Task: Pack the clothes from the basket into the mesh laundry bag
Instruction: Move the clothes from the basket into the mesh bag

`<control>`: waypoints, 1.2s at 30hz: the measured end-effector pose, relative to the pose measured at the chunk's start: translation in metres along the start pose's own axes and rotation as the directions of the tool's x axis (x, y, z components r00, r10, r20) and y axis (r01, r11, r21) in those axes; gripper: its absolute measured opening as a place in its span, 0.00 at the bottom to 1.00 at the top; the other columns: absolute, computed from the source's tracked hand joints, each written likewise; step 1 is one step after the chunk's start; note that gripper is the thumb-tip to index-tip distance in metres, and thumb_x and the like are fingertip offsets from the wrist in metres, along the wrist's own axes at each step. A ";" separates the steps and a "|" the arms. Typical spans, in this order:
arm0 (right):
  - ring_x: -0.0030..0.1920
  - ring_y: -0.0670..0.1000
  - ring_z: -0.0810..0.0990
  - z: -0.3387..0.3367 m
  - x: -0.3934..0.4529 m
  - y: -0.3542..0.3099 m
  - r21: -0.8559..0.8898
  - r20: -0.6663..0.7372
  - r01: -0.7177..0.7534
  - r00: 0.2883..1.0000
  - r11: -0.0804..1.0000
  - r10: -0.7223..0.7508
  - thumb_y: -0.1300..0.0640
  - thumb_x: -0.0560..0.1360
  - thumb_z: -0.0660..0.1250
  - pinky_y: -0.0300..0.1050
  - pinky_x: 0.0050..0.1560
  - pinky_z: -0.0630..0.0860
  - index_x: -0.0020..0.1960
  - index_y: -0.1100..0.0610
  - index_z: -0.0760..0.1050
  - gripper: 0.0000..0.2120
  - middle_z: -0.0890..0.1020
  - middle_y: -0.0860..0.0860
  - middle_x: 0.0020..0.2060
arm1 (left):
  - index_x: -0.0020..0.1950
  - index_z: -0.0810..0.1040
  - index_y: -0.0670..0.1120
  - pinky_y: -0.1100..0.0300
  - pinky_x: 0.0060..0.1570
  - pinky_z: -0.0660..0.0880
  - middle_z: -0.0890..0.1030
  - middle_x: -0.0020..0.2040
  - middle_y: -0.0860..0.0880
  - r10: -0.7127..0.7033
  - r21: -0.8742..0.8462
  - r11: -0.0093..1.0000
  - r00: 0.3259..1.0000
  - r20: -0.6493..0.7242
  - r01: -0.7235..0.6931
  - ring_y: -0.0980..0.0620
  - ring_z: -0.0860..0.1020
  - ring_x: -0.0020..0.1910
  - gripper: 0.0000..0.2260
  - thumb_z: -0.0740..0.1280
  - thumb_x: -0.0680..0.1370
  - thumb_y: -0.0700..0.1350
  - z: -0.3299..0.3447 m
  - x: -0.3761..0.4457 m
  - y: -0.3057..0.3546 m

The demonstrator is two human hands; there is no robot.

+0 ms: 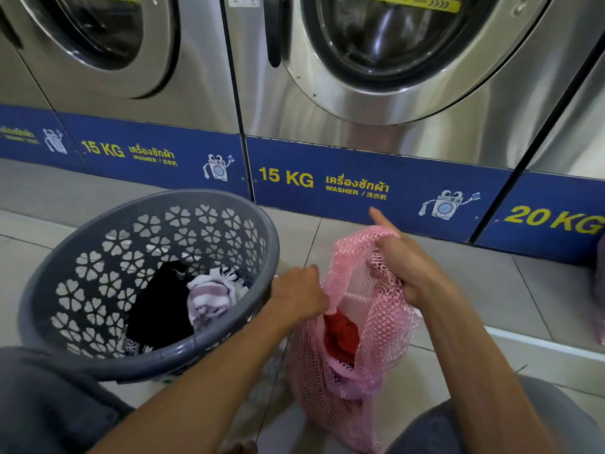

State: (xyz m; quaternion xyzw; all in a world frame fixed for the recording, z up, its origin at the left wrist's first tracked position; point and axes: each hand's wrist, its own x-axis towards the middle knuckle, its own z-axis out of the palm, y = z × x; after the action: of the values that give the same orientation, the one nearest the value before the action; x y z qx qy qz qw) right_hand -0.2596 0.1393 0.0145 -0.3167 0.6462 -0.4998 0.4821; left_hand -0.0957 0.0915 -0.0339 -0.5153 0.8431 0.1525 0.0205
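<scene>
A grey plastic basket point(98, 352) with flower-shaped holes stands on the floor at the left. Inside it lie a black garment point(160, 306) and a pink-and-white striped garment point(209, 298). A pink mesh laundry bag point(376, 339) stands to its right with its mouth held apart. A red garment point(342, 335) shows inside the bag. My left hand point(299, 294) grips the bag's near-left rim, right beside the basket's edge. My right hand point(406, 267) holds the far-right rim up, with the index finger pointing out.
Steel front-loading washers point(376, 77) with blue base panels stand close behind. The floor point(491, 290) is pale tile. My knees in grey trousers point(49, 404) sit at the bottom left and bottom right. Something pink shows at the right edge point(599, 290).
</scene>
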 end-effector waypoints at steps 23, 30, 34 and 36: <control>0.69 0.67 0.75 0.067 -0.007 0.013 0.147 0.234 -0.213 0.956 0.966 0.175 0.49 0.86 0.55 0.55 0.39 0.84 0.79 0.30 0.49 0.27 0.60 0.59 0.81 | 0.81 0.49 0.54 0.48 0.72 0.65 0.60 0.79 0.43 -0.330 0.368 0.913 0.847 0.416 0.175 0.39 0.63 0.75 0.47 0.74 0.70 0.58 0.015 0.033 -0.212; 0.58 0.60 0.81 0.074 -0.003 0.012 0.120 0.243 -0.185 0.958 0.975 0.152 0.52 0.87 0.54 0.51 0.34 0.83 0.79 0.30 0.51 0.27 0.62 0.56 0.80 | 0.41 0.81 0.45 0.61 0.37 0.74 0.83 0.44 0.45 -0.259 0.116 0.963 0.953 0.157 0.243 0.48 0.80 0.39 0.15 0.73 0.65 0.56 -0.014 0.033 -0.194; 0.53 0.60 0.83 0.075 -0.005 0.007 0.116 0.250 -0.170 0.958 0.979 0.137 0.53 0.87 0.53 0.54 0.39 0.84 0.78 0.30 0.53 0.26 0.65 0.57 0.79 | 0.43 0.83 0.43 0.63 0.32 0.70 0.81 0.36 0.46 -0.241 -0.555 0.805 0.970 0.018 0.210 0.49 0.77 0.32 0.10 0.73 0.65 0.47 -0.084 0.033 -0.162; 0.54 0.62 0.83 0.074 -0.008 0.003 0.124 0.240 -0.163 0.962 0.979 0.130 0.53 0.87 0.54 0.56 0.43 0.84 0.79 0.31 0.53 0.26 0.67 0.59 0.78 | 0.41 0.80 0.44 0.63 0.32 0.71 0.79 0.35 0.46 -0.161 -0.849 0.511 0.985 0.061 0.136 0.50 0.78 0.31 0.07 0.68 0.64 0.41 -0.116 0.027 -0.144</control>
State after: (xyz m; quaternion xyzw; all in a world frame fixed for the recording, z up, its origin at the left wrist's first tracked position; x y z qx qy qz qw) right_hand -0.1877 0.1219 0.0115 -0.2887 0.5703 -0.4675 0.6106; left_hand 0.0321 -0.0247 0.0374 -0.5318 0.6146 0.5348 -0.2311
